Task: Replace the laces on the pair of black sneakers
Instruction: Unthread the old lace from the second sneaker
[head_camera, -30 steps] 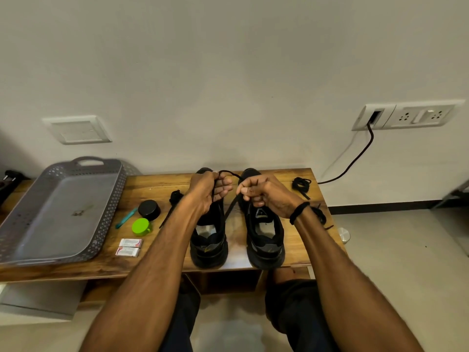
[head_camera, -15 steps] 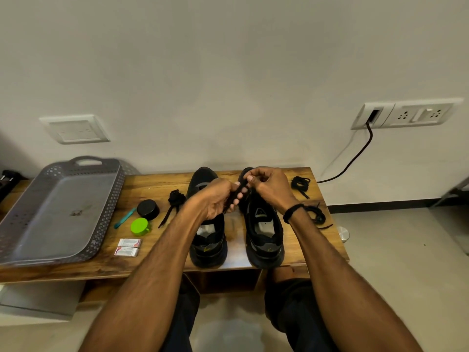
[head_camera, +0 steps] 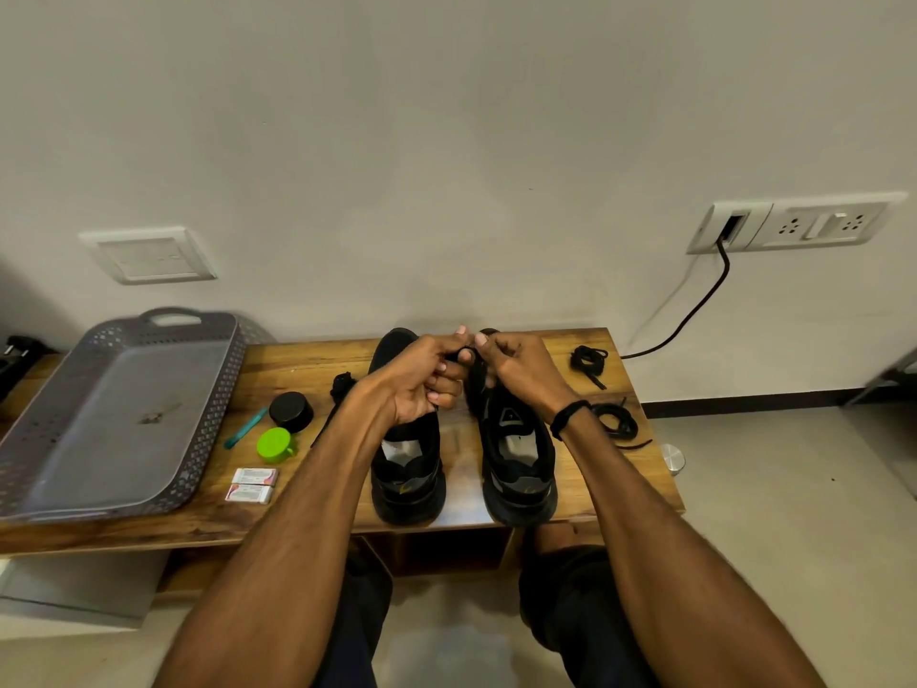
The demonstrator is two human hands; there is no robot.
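Currently my left hand [head_camera: 422, 382] and right hand [head_camera: 523, 369] both pinch one black lace [head_camera: 464, 353], the hands nearly touching, above the toe ends. Left sneaker [head_camera: 407, 469] and right sneaker [head_camera: 518, 439] lie lengthwise on the wooden table [head_camera: 307, 360], toes toward the wall, directly below the grip. Which shoe the lace feeds, I cannot tell.

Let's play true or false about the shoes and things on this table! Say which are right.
The black sneakers stand on the wooden table. True.
The round green lid lies inside the grey perforated tray. False: the green lid lies on the table, beside the grey tray.
The left hand and right hand both pinch a black lace. True.
The two small white boxes lie right of the sneakers. False: the white boxes lie left of them.
A black cable is plugged into the white wall socket. True.
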